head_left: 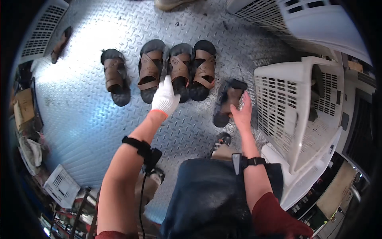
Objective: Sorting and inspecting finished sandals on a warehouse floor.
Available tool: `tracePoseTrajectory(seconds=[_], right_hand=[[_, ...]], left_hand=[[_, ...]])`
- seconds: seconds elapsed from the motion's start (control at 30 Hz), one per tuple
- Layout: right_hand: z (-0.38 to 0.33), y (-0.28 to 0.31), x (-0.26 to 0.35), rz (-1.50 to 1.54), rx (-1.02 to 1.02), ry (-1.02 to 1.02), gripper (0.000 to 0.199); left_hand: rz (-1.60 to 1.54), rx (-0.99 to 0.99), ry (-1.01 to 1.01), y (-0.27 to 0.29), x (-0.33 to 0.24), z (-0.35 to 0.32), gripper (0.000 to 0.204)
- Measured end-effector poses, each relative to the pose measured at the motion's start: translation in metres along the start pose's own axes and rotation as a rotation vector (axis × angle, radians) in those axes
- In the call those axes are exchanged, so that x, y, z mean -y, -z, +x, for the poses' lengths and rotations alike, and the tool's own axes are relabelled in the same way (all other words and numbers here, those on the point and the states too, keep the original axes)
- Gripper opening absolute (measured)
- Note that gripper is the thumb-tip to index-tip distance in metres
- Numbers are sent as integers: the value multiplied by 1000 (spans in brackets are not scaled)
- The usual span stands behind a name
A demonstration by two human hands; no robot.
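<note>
Several brown-strapped black sandals lie on a metal floor. Three stand side by side: a left one (151,65), a middle one (179,65) and a right one (204,67). My left hand (165,98), in a white knit glove with an orange cuff, is over the heels of the left and middle ones, fingers extended, holding nothing I can see. Farther right another sandal (231,99) lies at a slant. My bare right hand (242,114) is beside it, thumb and fingers apart, the thumb at its strap. Whether the thumb touches it I cannot tell.
A single sandal (115,75) lies left of the row, and another brown one (61,44) farther off. White plastic baskets (278,99) stand close on the right, with another basket (43,32) at the far left. A shoe (169,4) shows at the far edge.
</note>
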State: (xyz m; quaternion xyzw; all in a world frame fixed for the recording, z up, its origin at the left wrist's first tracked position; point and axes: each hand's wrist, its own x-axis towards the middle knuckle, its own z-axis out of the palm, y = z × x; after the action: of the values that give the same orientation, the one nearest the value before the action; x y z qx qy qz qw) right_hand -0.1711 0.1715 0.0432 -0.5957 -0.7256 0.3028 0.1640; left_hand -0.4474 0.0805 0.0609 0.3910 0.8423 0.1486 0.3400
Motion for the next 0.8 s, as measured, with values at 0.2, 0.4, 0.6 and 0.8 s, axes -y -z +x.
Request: tracePoseTrajectory(seconds=[0.2,0.4,0.6,0.8], right_hand=[[39,-117,64,195,-26,291,46],[100,-93,93,832,60,174,36],[34,-85,224,1049,452,341,48],[-3,-86,291,1399,616,349,40]], left_hand=[[326,-116,-133,-58,50,83,52],[-8,-400,-528,1,45,35,56],[16,-375,-515,136,42,-67,61],[-75,-381,-556,215,48,-132,66]])
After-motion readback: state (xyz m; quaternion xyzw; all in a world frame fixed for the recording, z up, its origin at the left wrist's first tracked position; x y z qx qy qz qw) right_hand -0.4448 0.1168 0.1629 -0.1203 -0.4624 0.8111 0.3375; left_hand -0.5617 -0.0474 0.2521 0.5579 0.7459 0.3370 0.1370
